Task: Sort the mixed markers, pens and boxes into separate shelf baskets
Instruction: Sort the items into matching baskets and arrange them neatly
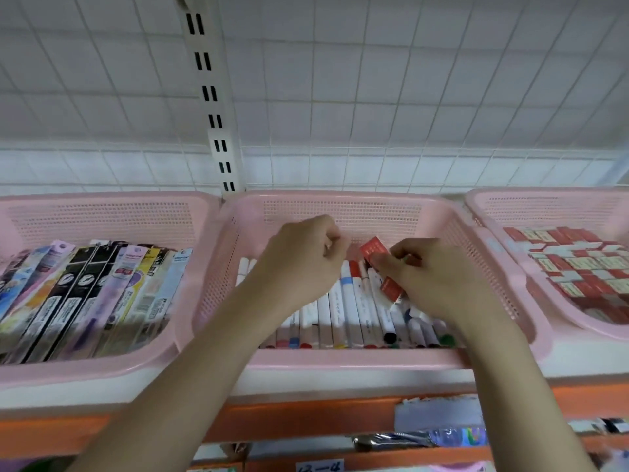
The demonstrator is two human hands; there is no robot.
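Head view: over the middle basket [340, 361] of markers [354, 308], the right hand [439, 284] pinches a small red box [372, 250], perhaps a second beneath; the left hand [303, 260], curled loosely, hovers just left of it.

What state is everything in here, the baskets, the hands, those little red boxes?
Left basket: filled with packaged pens standing in a row.
Middle basket: holds markers lying side by side, far part bare.
Right basket: packed with red and white boxes.
Right hand: closed on small red boxes over the markers.
Left hand: curled over the markers; grip contents unclear.
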